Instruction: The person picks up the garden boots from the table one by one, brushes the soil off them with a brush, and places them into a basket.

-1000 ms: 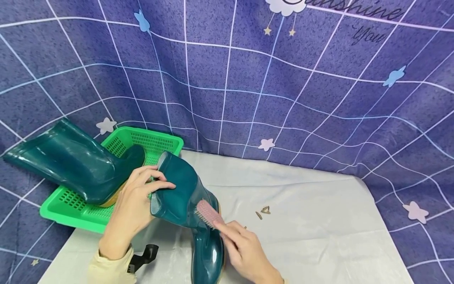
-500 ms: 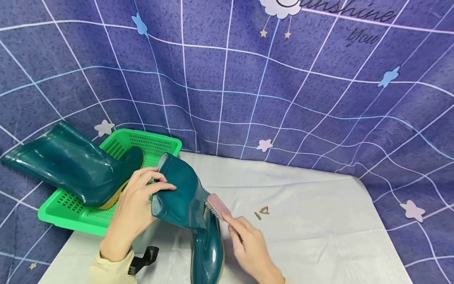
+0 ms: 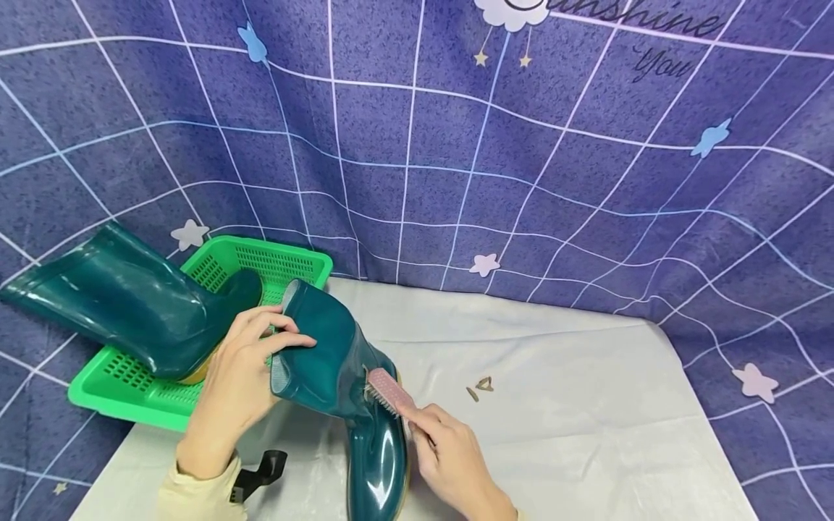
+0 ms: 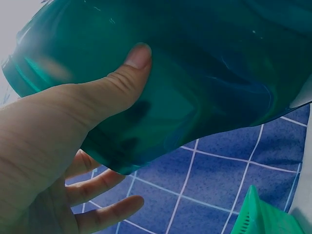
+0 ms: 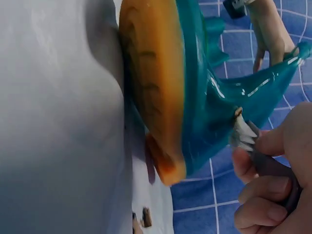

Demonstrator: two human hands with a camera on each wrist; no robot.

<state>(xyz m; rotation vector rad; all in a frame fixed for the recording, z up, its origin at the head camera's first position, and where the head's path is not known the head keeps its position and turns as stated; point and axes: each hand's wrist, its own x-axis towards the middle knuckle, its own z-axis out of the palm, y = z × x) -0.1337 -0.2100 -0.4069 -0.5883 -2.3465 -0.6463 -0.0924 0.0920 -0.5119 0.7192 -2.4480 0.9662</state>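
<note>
A glossy dark green rubber boot (image 3: 322,351) stands tilted on the white cloth, its shaft leaning left. My left hand (image 3: 244,362) grips the shaft at its open top, with the thumb (image 4: 124,80) laid along the outer side in the left wrist view. In my right hand (image 3: 449,452) is a pink scrub brush (image 3: 389,389), held by its handle. Its pale bristles (image 5: 243,136) press against the boot's ankle, beside a small brown smear (image 5: 238,113) seen in the right wrist view. The boot's tan sole (image 5: 151,87) faces right.
A second green boot (image 3: 130,304) lies in a green slotted plastic basket (image 3: 130,416) at the left. Several small brown bits (image 3: 481,387) lie on the white cloth (image 3: 554,434). A purple grid-patterned curtain (image 3: 417,145) hangs behind. A black mount (image 3: 260,474) sits at my left wrist.
The brush moved up and right along the boot's ankle, baring a brown patch, then came back down and left over it. My left hand keeps its grip, shifting slightly left with the boot.
</note>
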